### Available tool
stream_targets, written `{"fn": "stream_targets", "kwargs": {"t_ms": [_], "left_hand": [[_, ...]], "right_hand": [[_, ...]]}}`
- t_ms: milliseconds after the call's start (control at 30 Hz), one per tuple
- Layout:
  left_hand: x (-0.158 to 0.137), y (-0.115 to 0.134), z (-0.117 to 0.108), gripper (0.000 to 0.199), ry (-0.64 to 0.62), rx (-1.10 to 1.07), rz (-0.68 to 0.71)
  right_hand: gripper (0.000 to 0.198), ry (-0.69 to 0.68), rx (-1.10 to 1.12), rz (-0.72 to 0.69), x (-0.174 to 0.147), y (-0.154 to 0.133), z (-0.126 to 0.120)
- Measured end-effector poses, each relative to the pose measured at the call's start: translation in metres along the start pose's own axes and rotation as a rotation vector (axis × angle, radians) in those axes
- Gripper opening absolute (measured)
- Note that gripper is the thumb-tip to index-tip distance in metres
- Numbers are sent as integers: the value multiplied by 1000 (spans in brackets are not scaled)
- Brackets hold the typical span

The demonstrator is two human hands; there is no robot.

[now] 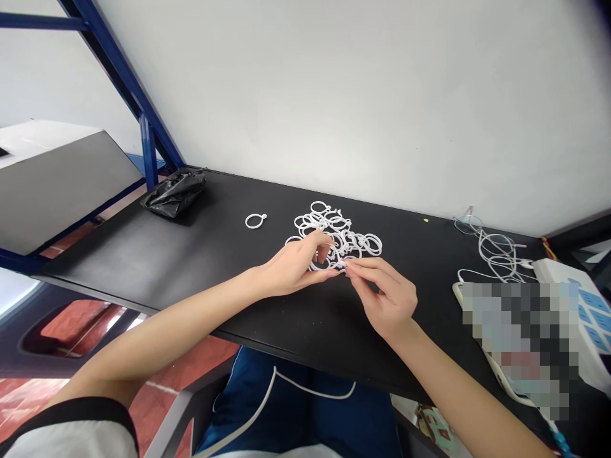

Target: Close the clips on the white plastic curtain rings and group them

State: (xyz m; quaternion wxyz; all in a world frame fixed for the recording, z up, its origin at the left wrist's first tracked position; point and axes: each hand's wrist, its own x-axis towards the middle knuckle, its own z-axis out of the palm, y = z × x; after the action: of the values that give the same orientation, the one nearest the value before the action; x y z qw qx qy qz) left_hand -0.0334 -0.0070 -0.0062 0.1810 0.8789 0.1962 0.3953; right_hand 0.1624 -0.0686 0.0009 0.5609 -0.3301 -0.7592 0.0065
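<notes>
White curtain rings [338, 221], each a thin hoop with a small eyelet, lie heaped on the black table [224, 254]. At the near side of the heap, my left hand [298, 264] curls its fingers and thumb around a white ring [321, 266]. My right hand [386, 299] pinches with thumb and forefinger at the small eyelet end of that ring, close to my left fingertips. Exactly what sits between the right fingertips is partly hidden. One single ring [255, 221] lies apart, left of the heap.
A crumpled black plastic bag [175, 193] rests at the table's left end by a blue metal frame [150, 149]. To the right are a blurred-out phone [518, 343], tangled white cable [499, 254], glasses [468, 222] and a power strip [563, 280]. A wall [363, 102] stands behind.
</notes>
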Motion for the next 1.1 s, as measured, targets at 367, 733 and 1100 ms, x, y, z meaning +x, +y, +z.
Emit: {"fn": "stream_targets", "kwargs": {"t_ms": [367,733,1100], "left_hand": [[0,1,-1,35,-14,16,-23],[1,-6,-2,38,-1,100,-38],[3,-32,-19,28,86,234,-186]], "right_hand": [[32,14,12,-1,-2,1,2],[28,-10,20,89,-3,3,1],[21,3,31,149,-4,8,0]]}}
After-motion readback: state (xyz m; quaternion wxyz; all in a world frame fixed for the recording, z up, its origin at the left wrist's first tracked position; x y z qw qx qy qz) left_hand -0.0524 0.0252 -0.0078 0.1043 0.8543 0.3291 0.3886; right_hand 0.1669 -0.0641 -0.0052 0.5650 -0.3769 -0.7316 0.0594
